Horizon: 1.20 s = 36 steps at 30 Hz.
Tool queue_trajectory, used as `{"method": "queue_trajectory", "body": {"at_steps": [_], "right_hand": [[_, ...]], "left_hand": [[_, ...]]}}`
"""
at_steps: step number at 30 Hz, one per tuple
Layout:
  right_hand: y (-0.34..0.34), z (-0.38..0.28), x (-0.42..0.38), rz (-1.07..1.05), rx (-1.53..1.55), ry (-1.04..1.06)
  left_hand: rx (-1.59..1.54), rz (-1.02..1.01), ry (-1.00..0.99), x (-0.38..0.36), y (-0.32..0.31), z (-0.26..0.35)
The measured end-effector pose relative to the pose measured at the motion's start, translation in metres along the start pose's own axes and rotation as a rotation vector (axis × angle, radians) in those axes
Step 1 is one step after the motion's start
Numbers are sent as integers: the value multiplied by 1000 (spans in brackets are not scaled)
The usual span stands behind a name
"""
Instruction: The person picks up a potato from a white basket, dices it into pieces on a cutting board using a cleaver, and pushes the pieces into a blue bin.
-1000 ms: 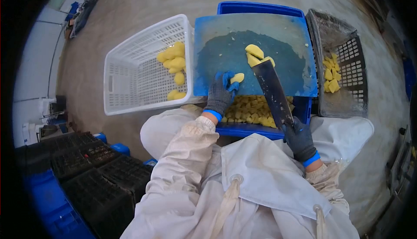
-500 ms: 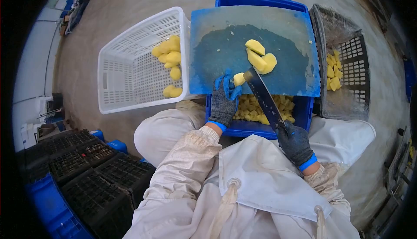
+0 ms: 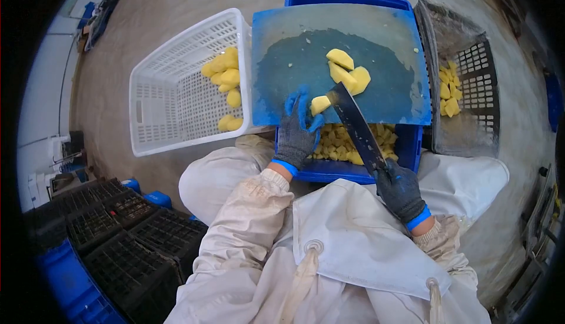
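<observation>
My right hand (image 3: 400, 193), in a dark glove, is closed round the handle of a long dark knife (image 3: 358, 128). The knife's squared tip rests on the blue cutting board (image 3: 282, 30), beside a small yellow potato piece (image 3: 320, 105). My left hand (image 3: 297, 128), in a grey and blue glove, lies at the board's near edge, left of that piece, its fingers apart and holding nothing. Larger peeled pieces (image 3: 341, 74) lie together beyond the knife tip. Under the board, the blue bin (image 3: 335, 174) holds many cut yellow chunks (image 3: 336, 146).
A white basket (image 3: 159, 143) with whole peeled potatoes (image 3: 228, 77) stands on the left. The dark crate (image 3: 479, 77) on the right holds yellow pieces (image 3: 450, 97). Black crates (image 3: 126, 259) and a blue crate (image 3: 76, 283) are stacked at the lower left.
My left hand has drawn slightly left, its fingers more apart, away from the small piece. That piece now lies tilted by the knife tip. The view has shifted slightly.
</observation>
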State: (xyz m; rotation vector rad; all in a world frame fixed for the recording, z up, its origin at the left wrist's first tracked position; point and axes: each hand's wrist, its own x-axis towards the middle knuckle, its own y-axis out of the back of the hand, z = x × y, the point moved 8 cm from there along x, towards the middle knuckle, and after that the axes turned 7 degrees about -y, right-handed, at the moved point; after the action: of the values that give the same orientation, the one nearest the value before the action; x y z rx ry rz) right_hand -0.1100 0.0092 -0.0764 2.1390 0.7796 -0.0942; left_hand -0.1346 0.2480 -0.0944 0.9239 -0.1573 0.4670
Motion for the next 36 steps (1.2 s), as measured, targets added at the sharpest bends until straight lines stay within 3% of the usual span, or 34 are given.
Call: {"method": "queue_trajectory", "body": {"at_steps": [4, 6, 10, 12, 13, 15, 16, 18, 20, 23, 25, 30, 32, 36], "right_hand": [[3, 5, 1, 32, 42, -26], [8, 8, 0, 65, 75, -42], [24, 15, -6, 125, 167, -102], [34, 15, -11, 144, 204, -135], [41, 12, -14, 166, 234, -128], [52, 13, -19, 204, 267, -119], [62, 12, -22, 270, 182, -77], [79, 13, -27, 362, 98, -42], [105, 0, -39, 575, 42, 189], [116, -2, -40, 537, -228, 244], [130, -10, -44, 566, -292, 240], [152, 2, -47, 651, -383, 228], [164, 4, -49, 658, -358, 214], [177, 19, -51, 648, -366, 152]], "left_hand": [[87, -132, -144, 19, -13, 5], [99, -387, -17, 26, -33, -3], [77, -406, 7, 39, -48, -3], [-1160, -317, 556, 27, -74, -10], [-1157, -328, 542, 32, -77, 2], [-1857, -128, 619, 48, -79, 40], [-1858, -146, 602, 57, -75, 56], [-2266, -103, 776, 68, -77, 90], [-2295, -178, 712, 78, -82, 114], [-2356, -182, 658, 91, -101, 140], [-2138, -158, 410, 104, -103, 153], [-2198, -126, 326, 116, -112, 191], [-1999, -162, 175, 123, -117, 202], [-1828, -212, 58, 131, -136, 220]]}}
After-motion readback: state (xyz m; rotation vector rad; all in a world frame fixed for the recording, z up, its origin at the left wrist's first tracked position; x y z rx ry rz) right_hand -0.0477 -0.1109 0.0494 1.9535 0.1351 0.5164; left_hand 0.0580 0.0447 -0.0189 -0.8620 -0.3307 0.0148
